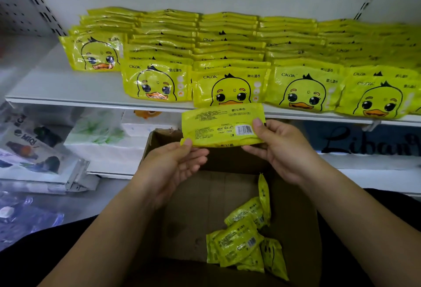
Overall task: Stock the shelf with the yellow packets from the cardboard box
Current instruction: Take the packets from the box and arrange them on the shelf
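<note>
Fingers of my left hand [175, 168] curl loosely under the lower left corner of a yellow packet [223, 127], with the thumb pressed on top, so that corner is pinched. My right hand [280, 150] pinches the packet's right end the same way: thumb on the face beside the barcode, fingers beneath the lower edge. The packet lies level between both hands, its printed back towards me. It sits above the far wall of the cardboard box [200, 195] and just in front of the shelf [68, 86] edge.

Most of the box floor is bare brown card. A small heap of loose packets [241, 241] lies in its near right corner, and one more stands on edge against the right wall.

On the shelf, stocked packets [227, 59] stand in five rows running front to back, duck faces forward. The leftmost row is set further back than the others. Below the shelf, white wrapped packs [107, 147] sit to the left of the box.
</note>
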`<state>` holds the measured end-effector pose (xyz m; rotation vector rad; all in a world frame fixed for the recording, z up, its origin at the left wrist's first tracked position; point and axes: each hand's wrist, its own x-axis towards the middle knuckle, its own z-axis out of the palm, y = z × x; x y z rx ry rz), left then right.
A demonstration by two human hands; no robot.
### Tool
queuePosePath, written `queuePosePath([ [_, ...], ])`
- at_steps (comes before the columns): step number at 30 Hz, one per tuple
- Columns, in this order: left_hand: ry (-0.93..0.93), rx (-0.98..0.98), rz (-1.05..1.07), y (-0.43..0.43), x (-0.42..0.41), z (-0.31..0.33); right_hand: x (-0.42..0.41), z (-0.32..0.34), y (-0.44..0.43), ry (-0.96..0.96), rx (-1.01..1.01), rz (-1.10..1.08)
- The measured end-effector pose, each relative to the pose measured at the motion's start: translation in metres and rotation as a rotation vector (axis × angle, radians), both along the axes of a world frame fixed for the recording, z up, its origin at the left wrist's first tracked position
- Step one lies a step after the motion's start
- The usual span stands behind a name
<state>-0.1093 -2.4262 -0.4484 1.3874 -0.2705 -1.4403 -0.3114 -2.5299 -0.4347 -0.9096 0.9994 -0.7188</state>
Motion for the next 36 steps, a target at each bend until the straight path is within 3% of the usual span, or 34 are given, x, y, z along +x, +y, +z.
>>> queuePosePath([
  [3,-0.028,-0.026,0.047,-0.003,0.007,0.003,0.001,0.002,0.0,0.069,-0.034,0.104],
  [7,-0.15,0.045,0.021,-0.002,0.014,0.007,0.002,-0.002,0.006,0.406,-0.31,0.165],
  [11,-0.451,0.058,0.021,0.003,0.013,0.007,0.003,0.004,0.006,0.388,-0.309,0.024],
  [14,-0.511,0.023,0.024,0.009,0.014,0.007,0.004,0.009,0.008,0.344,-0.317,-0.05],
  [22,-0.497,0.013,0.113,0.024,0.032,0.001,0.003,0.02,0.026,0.23,-0.398,0.197],
  [25,-0.241,-0.101,0.191,0.027,0.037,0.004,0.005,0.032,0.031,0.296,-0.537,0.282],
  [28,-0.065,-0.189,0.171,0.032,0.039,0.008,0.013,0.045,0.033,0.395,-0.698,0.192],
  [31,-0.151,-0.215,0.072,0.042,0.037,0.013,0.022,0.054,0.03,0.432,-0.758,0.077],
  [36,-0.208,-0.234,0.079,0.053,0.034,0.023,0.039,0.065,0.029,0.502,-0.665,0.019],
])
